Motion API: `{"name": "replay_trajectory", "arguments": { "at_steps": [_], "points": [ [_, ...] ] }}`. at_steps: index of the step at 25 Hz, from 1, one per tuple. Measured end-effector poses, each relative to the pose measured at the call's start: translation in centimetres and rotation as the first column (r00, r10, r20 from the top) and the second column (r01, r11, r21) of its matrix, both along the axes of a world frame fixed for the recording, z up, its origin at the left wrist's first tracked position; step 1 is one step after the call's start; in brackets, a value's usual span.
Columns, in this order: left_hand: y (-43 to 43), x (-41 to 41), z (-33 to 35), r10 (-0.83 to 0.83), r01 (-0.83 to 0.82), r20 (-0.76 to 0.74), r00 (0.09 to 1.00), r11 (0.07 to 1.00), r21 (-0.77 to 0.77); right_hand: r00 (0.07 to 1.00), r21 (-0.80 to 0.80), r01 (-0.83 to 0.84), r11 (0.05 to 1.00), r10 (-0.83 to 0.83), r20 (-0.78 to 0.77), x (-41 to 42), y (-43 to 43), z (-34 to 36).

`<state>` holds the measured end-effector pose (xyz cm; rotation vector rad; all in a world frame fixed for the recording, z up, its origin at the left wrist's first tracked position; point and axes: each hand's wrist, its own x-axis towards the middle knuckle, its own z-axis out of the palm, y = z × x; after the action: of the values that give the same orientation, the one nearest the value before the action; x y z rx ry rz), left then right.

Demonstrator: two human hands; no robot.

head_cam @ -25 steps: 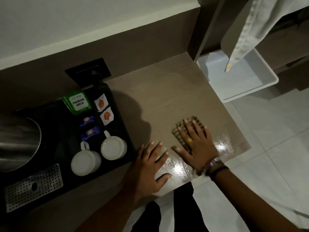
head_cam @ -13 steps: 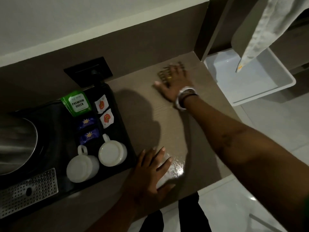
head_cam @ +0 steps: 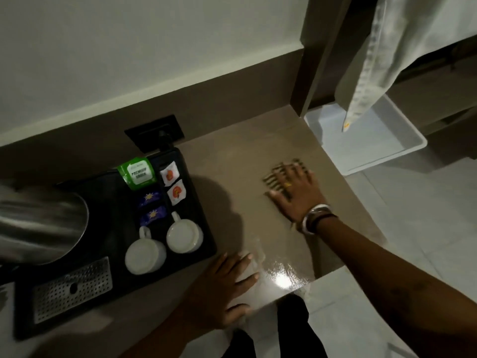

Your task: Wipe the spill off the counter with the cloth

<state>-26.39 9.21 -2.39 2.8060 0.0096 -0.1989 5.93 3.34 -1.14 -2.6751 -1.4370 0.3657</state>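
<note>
My right hand lies flat on a small brown ribbed cloth, pressing it on the wooden counter right of centre; only the cloth's far and left edges show past my fingers. A wet shiny patch glistens near the counter's front edge. My left hand rests flat on the counter beside that wet patch, fingers spread, holding nothing. The frame is blurred.
A black tray on the left carries two white cups, tea sachets, a steel kettle and a perforated drip grate. A wall socket sits behind it. A white bin and a hanging towel are at right.
My right hand first swept the cloth from the front of the counter to the far back, and has now drawn it back toward the middle. My left hand has stayed put.
</note>
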Motion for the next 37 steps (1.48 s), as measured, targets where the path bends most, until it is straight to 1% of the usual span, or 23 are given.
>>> {"name": "replay_trajectory", "arguments": {
  "at_steps": [2,4,6,7,9,11,12,13,14,16,18,19,20,21,23,25,27,28,30,32,34,35,37],
  "points": [
    [0.8,-2.4,0.5,-0.099,0.1,-0.023,0.995,0.993,0.056,0.971,0.013,0.238,0.971,-0.238,-0.021,-0.4,-2.2,0.0],
    [1.7,-3.5,0.8,-0.138,0.142,-0.045,0.989,0.986,0.085,0.912,0.005,0.41,0.912,-0.41,-0.023,-3.5,-2.9,-0.3],
    [2.1,-3.6,0.9,-0.135,0.137,-0.054,0.989,0.989,0.048,0.908,-0.012,0.418,0.908,-0.418,-0.007,-8.3,-1.8,-0.7],
    [2.3,-3.5,0.8,-0.139,0.14,-0.052,0.989,0.99,0.026,0.943,-0.006,0.332,0.943,-0.332,-0.01,-10.9,-1.0,-0.8],
    [2.2,-3.5,0.5,-0.142,0.142,-0.017,0.99,0.99,-0.005,0.999,-0.001,0.02,1.0,-0.02,-0.04,-14.9,-0.8,-0.8],
    [2.2,-3.8,0.1,-0.126,0.127,0.019,0.992,0.991,-0.046,0.953,0.009,-0.302,0.953,0.302,-0.033,-15.1,-3.6,-1.4],
    [2.3,-3.9,-0.1,-0.127,0.129,0.033,0.991,0.99,-0.05,0.923,0.014,-0.383,0.924,0.383,-0.02,-13.9,-5.8,-1.5],
    [2.3,-3.9,-0.4,-0.135,0.136,0.047,0.99,0.99,-0.03,0.918,0.02,-0.397,0.918,0.397,0.0,-11.9,-7.9,-1.5],
    [2.3,-4.0,-0.6,-0.143,0.143,0.06,0.988,0.99,0.005,0.938,0.025,-0.345,0.938,0.344,0.037,-9.4,-9.6,-1.5],
    [2.0,-4.0,-0.8,-0.154,0.151,0.058,0.986,0.987,0.054,0.997,0.009,-0.031,0.999,0.031,0.076,-3.9,-11.1,-1.0],
    [2.0,-4.0,-0.8,-0.145,0.142,0.078,0.986,0.989,0.05,0.943,0.008,0.328,0.945,-0.328,0.047,-0.4,-8.9,-0.3],
    [2.0,-3.9,-0.9,-0.142,0.138,0.099,0.985,0.989,0.043,0.902,0.012,0.432,0.902,-0.433,0.014,-0.3,-6.5,0.0],
    [2.1,-3.9,-1.0,-0.138,0.136,0.113,0.984,0.99,0.032,0.888,0.003,0.46,0.888,-0.46,-0.003,-1.4,-4.2,0.1],
    [2.1,-4.0,-1.1,-0.133,0.132,0.118,0.984,0.991,0.015,0.915,-0.004,0.403,0.915,-0.403,0.006,-3.5,-2.5,-0.2],
    [2.2,-4.1,-1.1,-0.129,0.131,0.111,0.985,0.991,-0.013,0.995,0.017,0.088,0.996,-0.089,0.047,-9.7,-1.2,-1.0],
    [2.3,-4.1,-1.5,-0.121,0.126,0.108,0.987,0.991,-0.036,0.984,0.01,-0.18,0.984,0.18,0.006,-15.3,-3.8,-1.8],
    [2.2,-4.3,-2.1,-0.107,0.113,0.11,0.988,0.993,-0.046,0.971,0.024,-0.238,0.971,0.239,-0.013,-16.2,-8.0,-2.0],
    [2.2,-4.4,-2.3,-0.106,0.112,0.112,0.988,0.993,-0.048,0.979,0.005,-0.204,0.979,0.204,-0.017,-14.8,-9.7,-1.6],
    [2.2,-4.4,-2.7,-0.117,0.123,0.13,0.985,0.991,-0.044,0.998,-0.018,0.016,1.0,-0.015,0.057,-9.0,-11.8,-1.1],
    [2.1,-4.3,-2.7,-0.117,0.123,0.151,0.982,0.992,-0.036,0.95,-0.039,0.308,0.95,-0.306,0.053,-2.4,-11.8,-0.2],
    [2.1,-4.2,-2.5,-0.111,0.118,0.145,0.983,0.992,-0.038,0.882,-0.014,0.471,0.882,-0.471,-0.001,1.2,-8.8,0.1],
    [2.1,-4.0,-2.2,-0.113,0.118,0.132,0.985,0.992,-0.035,0.867,-0.003,0.498,0.867,-0.498,-0.007,1.1,-6.6,0.0],
    [2.0,-4.0,-1.8,-0.114,0.118,0.102,0.988,0.993,-0.025,0.926,-0.003,0.377,0.926,-0.377,-0.005,-3.0,-2.6,-0.8]
  ]
}}
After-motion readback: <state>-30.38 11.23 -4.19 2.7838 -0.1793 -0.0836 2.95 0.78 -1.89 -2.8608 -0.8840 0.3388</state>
